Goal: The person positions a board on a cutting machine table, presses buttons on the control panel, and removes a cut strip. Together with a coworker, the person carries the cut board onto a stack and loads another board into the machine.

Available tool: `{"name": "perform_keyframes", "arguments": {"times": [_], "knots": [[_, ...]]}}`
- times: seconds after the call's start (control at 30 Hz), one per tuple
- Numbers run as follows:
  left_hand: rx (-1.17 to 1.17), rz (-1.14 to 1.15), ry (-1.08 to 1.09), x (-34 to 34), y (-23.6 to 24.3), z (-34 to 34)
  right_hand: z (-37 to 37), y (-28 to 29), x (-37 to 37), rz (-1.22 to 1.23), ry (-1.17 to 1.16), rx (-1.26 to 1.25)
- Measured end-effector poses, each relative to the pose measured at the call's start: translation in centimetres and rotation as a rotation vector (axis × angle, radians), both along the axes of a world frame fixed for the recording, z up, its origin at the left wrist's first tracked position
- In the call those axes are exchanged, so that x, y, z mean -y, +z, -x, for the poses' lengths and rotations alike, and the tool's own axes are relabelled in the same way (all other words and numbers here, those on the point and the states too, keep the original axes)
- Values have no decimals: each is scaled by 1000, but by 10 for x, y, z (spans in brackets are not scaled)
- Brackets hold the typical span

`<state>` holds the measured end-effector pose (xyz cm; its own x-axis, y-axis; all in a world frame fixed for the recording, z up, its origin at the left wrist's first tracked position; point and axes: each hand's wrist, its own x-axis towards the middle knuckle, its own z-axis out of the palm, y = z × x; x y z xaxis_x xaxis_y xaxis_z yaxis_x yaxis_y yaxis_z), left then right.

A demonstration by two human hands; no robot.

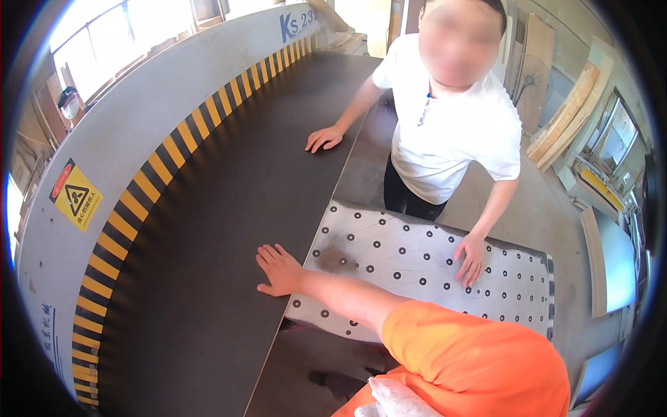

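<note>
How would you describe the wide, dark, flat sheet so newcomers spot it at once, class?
Start at the long grey machine beam with yellow-and-black stripes on the left. Beside those stripes lies the wide, dark, flat sheet, with the orange-sleeved person's right hand on it. Its plain surface sets it apart from the pale, black-dotted table to its right.

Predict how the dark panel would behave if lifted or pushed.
The dark panel is probably stiff: its face shows no ripples. It is likely heavy, spreading far beyond the right hand. Pushed, it would probably slide rather than roll, being broad and flat.
</note>
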<state>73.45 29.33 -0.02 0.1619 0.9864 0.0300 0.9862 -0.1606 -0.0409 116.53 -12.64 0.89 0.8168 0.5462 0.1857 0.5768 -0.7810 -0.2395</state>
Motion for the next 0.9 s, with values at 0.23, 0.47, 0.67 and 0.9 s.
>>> {"name": "perform_keyframes", "arguments": {"times": [0.23, 0.47, 0.67, 0.9], "knots": [[-53, 44, -7, 6, 10, -2, -3, -11, -7, -139, 7, 60], [-32, 69, -10, -9, -11, 6, -3, -13, -5, -102, -12, 6], [-43, 55, -22, -3, -2, 1, -4, -6, -9, -50, -10, -4], [8, 64, 11, 3, 5, 0, 1, -1, -7, -2, -24, -8]]}}
